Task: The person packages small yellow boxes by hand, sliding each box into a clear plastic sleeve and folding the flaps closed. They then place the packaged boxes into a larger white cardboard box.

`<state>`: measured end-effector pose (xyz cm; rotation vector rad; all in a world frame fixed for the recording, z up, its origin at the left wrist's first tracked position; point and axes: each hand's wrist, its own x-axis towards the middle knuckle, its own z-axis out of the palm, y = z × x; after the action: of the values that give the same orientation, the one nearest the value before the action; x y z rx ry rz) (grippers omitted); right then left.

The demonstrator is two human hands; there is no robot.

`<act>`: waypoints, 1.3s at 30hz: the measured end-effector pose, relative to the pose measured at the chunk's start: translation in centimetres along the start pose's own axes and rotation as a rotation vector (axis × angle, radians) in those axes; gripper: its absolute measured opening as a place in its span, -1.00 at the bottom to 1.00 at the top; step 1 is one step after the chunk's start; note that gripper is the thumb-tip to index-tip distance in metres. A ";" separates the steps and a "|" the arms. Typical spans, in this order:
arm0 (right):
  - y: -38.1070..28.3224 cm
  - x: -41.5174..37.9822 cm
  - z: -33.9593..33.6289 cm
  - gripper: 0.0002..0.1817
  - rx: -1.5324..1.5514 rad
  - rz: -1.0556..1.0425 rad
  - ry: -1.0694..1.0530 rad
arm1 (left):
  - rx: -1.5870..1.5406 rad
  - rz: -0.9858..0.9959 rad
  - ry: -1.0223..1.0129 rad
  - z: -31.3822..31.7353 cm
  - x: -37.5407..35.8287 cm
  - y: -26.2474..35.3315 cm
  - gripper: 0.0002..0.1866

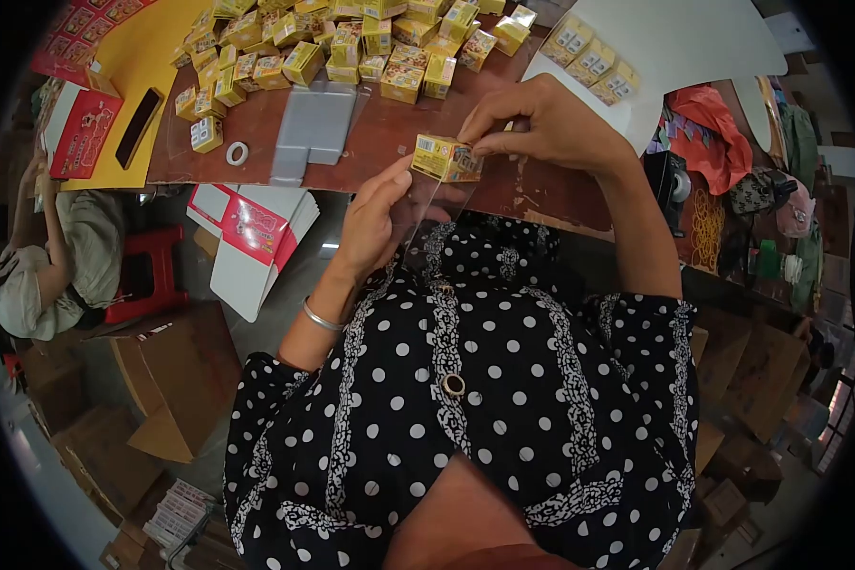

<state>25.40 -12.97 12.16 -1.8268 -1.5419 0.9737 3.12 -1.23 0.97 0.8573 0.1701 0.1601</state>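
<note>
A small yellow printed box [432, 158] is between my hands, at the front edge of the table. My left hand [375, 217] grips a clear plastic bag [418, 214] that hangs below the box, with the thumb up by the box's left corner. My right hand [534, 122] is closed, thumb and fingertips pinched at the box's upper right edge. On the table just left of my hands lies a stack of clear plastic bags [315, 125]. Behind it is a large pile of similar yellow boxes [348, 46].
A white tape ring [237, 153] and a dark phone [139, 128] lie to the left, near a red printed carton [85, 133]. Wrapped box packs [591, 59] sit on a white surface at right. Another person [52, 256] sits at far left by a red stool [149, 271].
</note>
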 end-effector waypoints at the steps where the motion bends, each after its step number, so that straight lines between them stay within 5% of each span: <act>1: -0.2 0.0 -0.1 -0.81 0.002 0.001 0.000 | -0.004 0.003 -0.011 0.0 0.0 0.0 -0.46; 4: -0.1 0.1 0.3 -0.85 0.035 0.027 0.001 | -0.030 0.034 -0.004 -0.1 0.0 -0.1 -0.47; 6: 0.7 0.3 0.7 -0.90 -0.089 -0.242 0.105 | -0.042 0.042 0.000 -0.2 0.0 -0.3 -0.48; 16: 1.1 0.0 2.4 -0.86 0.038 -0.187 0.242 | 0.069 0.046 0.173 1.2 0.3 -0.5 -0.45; 21: 0.9 -0.2 1.3 -0.81 0.279 -0.030 0.002 | 0.087 0.036 0.114 0.9 0.4 -0.3 -0.44; 28: -0.2 0.5 0.6 -0.78 0.120 0.053 -0.078 | 0.070 0.039 0.100 0.7 0.5 -0.4 -0.45; 37: 2.8 1.0 1.0 -0.84 -0.128 -0.312 0.045 | -0.065 0.149 0.155 -0.6 0.5 -1.0 -0.48; 39: 3.0 0.8 1.1 -0.69 -0.127 -0.363 0.181 | -0.113 0.193 0.134 0.2 0.6 -0.2 -0.46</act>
<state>26.31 -12.78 9.05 -1.5877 -1.7705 0.5389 3.78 -1.37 0.83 0.7495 0.2013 0.4046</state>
